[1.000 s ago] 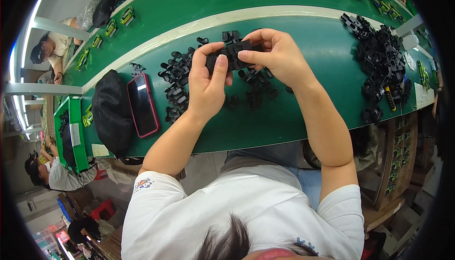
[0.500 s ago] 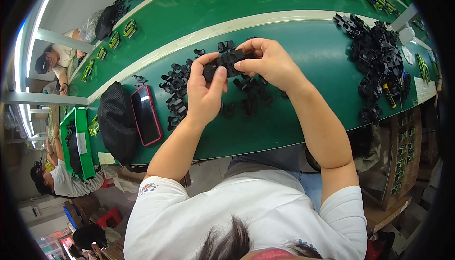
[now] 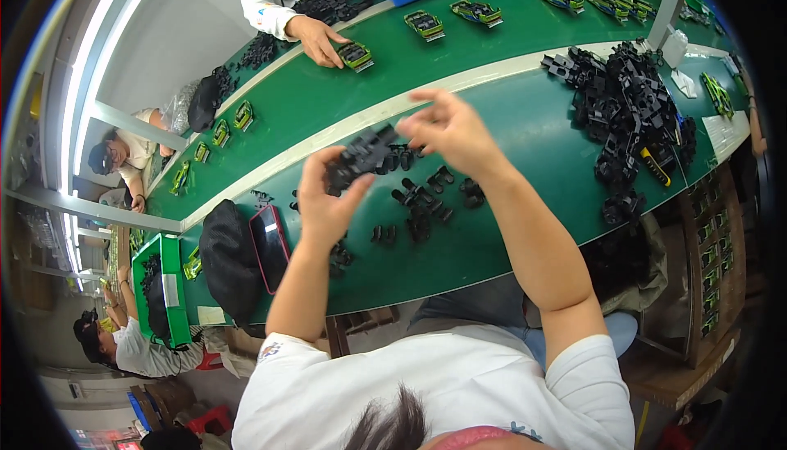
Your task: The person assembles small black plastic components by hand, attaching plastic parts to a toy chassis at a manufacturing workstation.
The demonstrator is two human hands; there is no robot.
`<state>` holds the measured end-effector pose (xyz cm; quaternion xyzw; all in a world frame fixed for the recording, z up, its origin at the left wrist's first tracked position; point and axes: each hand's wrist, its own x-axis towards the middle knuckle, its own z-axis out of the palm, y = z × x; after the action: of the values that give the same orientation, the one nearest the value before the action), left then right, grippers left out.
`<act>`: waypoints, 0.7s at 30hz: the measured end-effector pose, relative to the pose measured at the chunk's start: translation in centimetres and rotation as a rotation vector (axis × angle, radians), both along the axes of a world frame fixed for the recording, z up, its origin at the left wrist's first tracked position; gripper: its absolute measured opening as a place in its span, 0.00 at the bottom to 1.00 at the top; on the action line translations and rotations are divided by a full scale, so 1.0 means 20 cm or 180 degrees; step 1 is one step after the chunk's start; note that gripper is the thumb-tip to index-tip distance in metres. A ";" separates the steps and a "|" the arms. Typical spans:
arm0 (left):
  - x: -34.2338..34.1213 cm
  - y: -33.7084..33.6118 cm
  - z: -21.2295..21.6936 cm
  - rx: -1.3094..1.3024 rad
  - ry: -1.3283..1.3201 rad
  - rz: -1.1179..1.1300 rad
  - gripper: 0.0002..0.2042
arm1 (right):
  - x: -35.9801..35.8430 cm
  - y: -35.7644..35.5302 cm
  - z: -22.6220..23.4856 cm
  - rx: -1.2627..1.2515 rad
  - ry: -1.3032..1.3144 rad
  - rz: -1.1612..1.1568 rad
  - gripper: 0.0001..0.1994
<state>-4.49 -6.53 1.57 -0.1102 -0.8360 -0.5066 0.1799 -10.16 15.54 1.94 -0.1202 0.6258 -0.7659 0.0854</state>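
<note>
My left hand (image 3: 324, 204) grips a black plastic part (image 3: 361, 157) between thumb and fingers, above the bench. Close to the part's right end is my right hand (image 3: 459, 138). Its fingers are smeared by motion, so I cannot make out whether they touch the part or hold anything. Small black plastic pieces (image 3: 422, 204) lie scattered on the green bench beneath both hands, some hidden behind my left hand and forearm.
A large heap of black plastic parts (image 3: 611, 106) fills the right side, with a yellow-and-black cutter (image 3: 656, 167) on it. On the left lie a black mesh bag (image 3: 228, 257) and a red-edged phone (image 3: 270, 245). Across the conveyor, a co-worker's hand (image 3: 321, 40) touches a green-and-black assembly (image 3: 355, 56).
My right hand has gone from gripping the part to a blurred position at its right end. The view has shifted, bringing the far co-worker and a blue bin into sight.
</note>
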 end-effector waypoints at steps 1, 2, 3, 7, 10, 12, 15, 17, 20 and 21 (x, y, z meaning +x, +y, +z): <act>-0.04 -0.05 0.03 -0.0207 0.0015 0.0180 0.22 | -0.04 0.04 0.00 -0.0202 -0.0038 -0.0635 0.23; -0.12 -0.09 0.07 -0.0149 0.0139 0.0197 0.21 | -0.09 0.10 -0.04 -0.0070 0.0003 -0.1099 0.20; -0.24 -0.13 0.10 -0.0092 0.0256 0.0202 0.20 | -0.14 0.17 -0.10 0.0066 0.0036 -0.1573 0.18; -0.77 -0.51 0.07 -0.1007 0.0005 0.1117 0.24 | -0.27 0.28 -0.26 0.0137 -0.0112 -0.2098 0.13; -1.18 -0.97 -0.14 -0.1605 -0.0331 0.1538 0.31 | -0.31 0.22 -0.28 0.0235 -0.0121 -0.2370 0.08; -1.39 -0.93 -0.15 -0.1708 -0.0594 0.1841 0.32 | -0.29 0.26 -0.29 0.0509 0.0013 -0.2578 0.08; -1.67 -0.95 -0.29 -0.2205 -0.0455 0.2232 0.31 | -0.29 0.21 -0.31 0.1176 0.0179 -0.2673 0.06; -1.82 -1.02 -0.33 -0.2464 -0.0739 0.2623 0.31 | -0.29 0.17 -0.30 0.1550 0.0177 -0.2664 0.05; -2.03 -1.01 -0.39 -0.2658 -0.0630 0.2548 0.30 | -0.29 0.21 -0.30 0.2018 -0.0045 -0.2772 0.04; -2.09 -1.05 -0.38 -0.2901 -0.0384 0.2576 0.30 | -0.28 0.21 -0.28 0.1949 0.0041 -0.2789 0.05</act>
<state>-46.19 -27.57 -6.05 0.1791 -0.9528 0.0051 0.2452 -15.80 19.73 -3.73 0.1781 0.8127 -0.5114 -0.2151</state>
